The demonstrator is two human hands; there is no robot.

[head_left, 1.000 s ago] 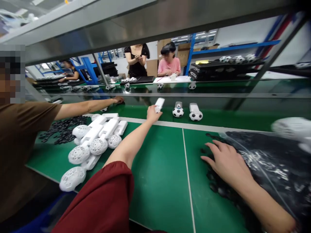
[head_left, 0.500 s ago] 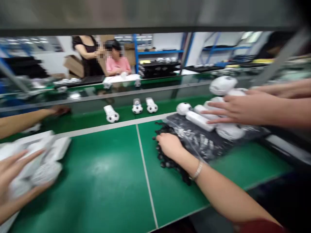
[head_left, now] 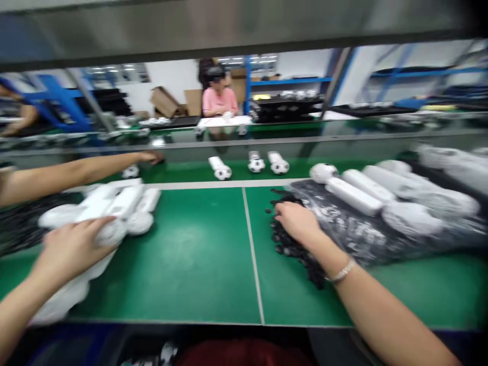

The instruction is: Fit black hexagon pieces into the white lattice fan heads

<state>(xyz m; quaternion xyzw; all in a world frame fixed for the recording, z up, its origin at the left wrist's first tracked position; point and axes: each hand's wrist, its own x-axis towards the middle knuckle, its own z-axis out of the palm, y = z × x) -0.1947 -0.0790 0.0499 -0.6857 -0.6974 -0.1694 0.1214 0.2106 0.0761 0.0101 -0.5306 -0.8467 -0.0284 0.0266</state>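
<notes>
My left hand (head_left: pixel 74 246) lies on a heap of white handheld fans (head_left: pixel 114 208) with round mesh heads, at the left of the green table (head_left: pixel 190 254). Its fingers curl over one round head, though the hand is blurred. My right hand (head_left: pixel 297 223) presses down into a pile of small black parts (head_left: pixel 305 262), right of the white line, with its fingers bent into them. A clear plastic bag (head_left: pixel 362 234) holding more black parts lies just beyond that hand.
A co-worker's bare arm (head_left: pixel 76 173) reaches in from the left to the far belt. Three football-patterned fans (head_left: pixel 256 162) lie on that belt. More white fans (head_left: pixel 354 195) rest on the bag at right. A metal shelf (head_left: pixel 229 25) hangs overhead. A person in pink (head_left: pixel 219 99) sits beyond.
My left hand came back from the far belt and settled on the white fan heap. The view swung, and another person's hands left the fans at right. My right hand stays in the black parts.
</notes>
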